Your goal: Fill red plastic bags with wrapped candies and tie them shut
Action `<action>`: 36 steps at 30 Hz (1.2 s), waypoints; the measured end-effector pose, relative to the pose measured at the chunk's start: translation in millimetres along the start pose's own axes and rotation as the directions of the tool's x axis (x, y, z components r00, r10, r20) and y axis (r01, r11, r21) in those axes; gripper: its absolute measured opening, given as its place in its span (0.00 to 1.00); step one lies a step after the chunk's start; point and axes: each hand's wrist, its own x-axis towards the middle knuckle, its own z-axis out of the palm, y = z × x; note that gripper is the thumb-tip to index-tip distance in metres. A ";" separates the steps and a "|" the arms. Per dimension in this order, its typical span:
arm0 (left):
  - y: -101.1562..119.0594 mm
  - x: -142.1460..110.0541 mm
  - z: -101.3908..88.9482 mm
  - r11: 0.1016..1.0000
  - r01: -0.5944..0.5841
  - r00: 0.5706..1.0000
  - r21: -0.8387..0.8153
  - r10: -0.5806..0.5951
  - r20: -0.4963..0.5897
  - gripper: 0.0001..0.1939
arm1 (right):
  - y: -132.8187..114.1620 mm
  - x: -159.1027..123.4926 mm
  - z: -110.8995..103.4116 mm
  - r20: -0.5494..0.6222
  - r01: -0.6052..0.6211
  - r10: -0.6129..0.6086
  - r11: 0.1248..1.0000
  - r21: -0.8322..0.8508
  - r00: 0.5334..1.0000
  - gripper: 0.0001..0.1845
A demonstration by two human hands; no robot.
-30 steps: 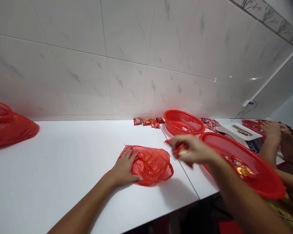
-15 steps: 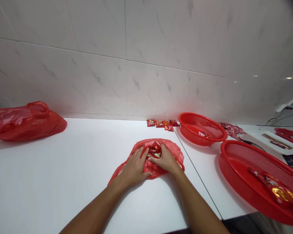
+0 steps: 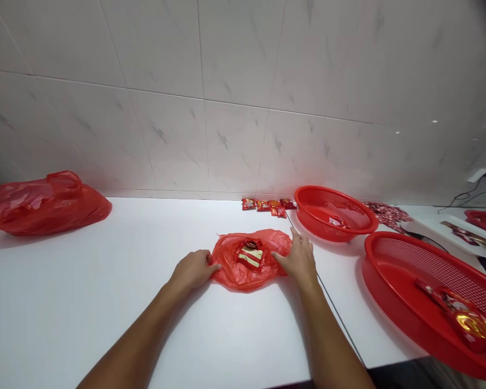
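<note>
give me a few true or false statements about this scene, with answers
1. A red-and-gold packet lies on a red plastic bag. True.
2. The right hand is holding that packet. False: it is open at the bag's right edge, apart from the packet.
3. The left hand is at the bag's left edge. True.
4. The large red basket holds a shiny packet. True.
5. The small packets are inside the round basket. False: the small packets lie along the wall, beside the round red basket.

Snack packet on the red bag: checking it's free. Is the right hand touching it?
Apart: the head view shows red bag between the right hand and the packet.
</note>
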 end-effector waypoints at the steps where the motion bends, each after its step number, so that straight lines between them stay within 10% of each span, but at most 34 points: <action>1: -2.5 0.5 -2.5 1.000 0.008 1.000 -0.015 -0.008 0.020 0.14 | 6.3 3.5 -0.6 0.082 -0.097 0.095 0.995 0.024 0.992 0.42; 6: -13.5 3.1 -21.0 0.995 0.037 0.998 -0.098 -0.032 0.054 0.16 | 29.4 15.1 -1.4 0.167 -0.288 0.257 0.937 0.197 0.952 0.08; 11: -3.9 -0.5 -70.6 0.982 0.024 0.995 -0.185 -0.007 0.096 0.15 | 29.5 18.5 7.0 0.243 -0.273 0.154 0.751 0.601 0.958 0.20; 18: 68.5 -39.6 -138.8 0.883 -0.240 0.968 -0.404 0.187 -0.168 0.11 | 23.9 23.1 6.5 0.087 -0.112 0.089 0.339 0.934 0.992 0.23; 24: 101.6 -54.4 -135.8 0.936 -0.302 0.874 -0.180 0.196 -0.444 0.14 | -24.4 20.9 -30.4 -0.025 0.128 -0.196 0.531 0.838 0.980 0.19; 28: 102.4 -52.3 -134.1 0.919 -0.345 0.806 -0.191 0.186 -0.562 0.13 | -88.9 30.7 -56.0 -0.064 0.166 -0.323 0.297 0.940 0.944 0.16; 32: 98.8 -53.9 -135.1 0.915 -0.347 0.819 -0.204 0.190 -0.541 0.10 | -133.2 47.7 -70.5 0.173 -0.103 -0.274 0.252 0.962 0.946 0.16; 36: 101.0 -61.6 -131.0 0.837 -0.485 0.767 -0.252 0.269 -0.582 0.11 | -149.6 40.0 -78.4 0.451 -0.185 -0.466 0.511 0.839 0.761 0.20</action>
